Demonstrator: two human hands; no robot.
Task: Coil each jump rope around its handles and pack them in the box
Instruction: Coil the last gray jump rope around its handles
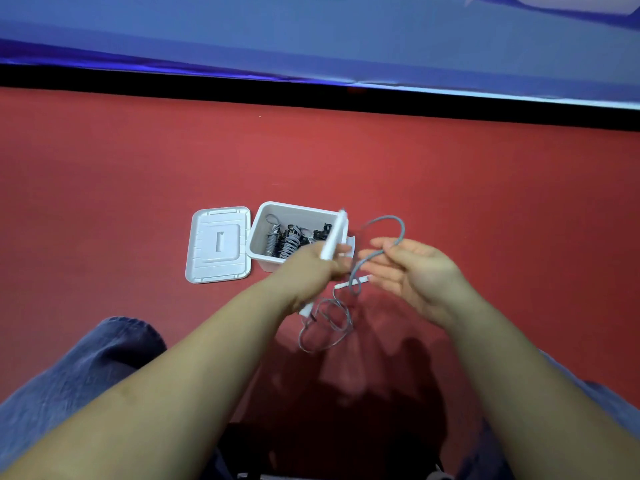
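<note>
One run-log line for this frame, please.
left hand grips white handle | right hand holds grey rope | box open, coiled ropes inside | lid beside

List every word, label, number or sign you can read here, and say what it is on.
No readable text anywhere.
Lid: only a raised moulded mark at its centre, not a legible character.
Box: no label visible.
White handle in the left hand: blurred, no print discernible.
Blue wall: pale shapes at the top edge, cut off, unreadable.
</note>
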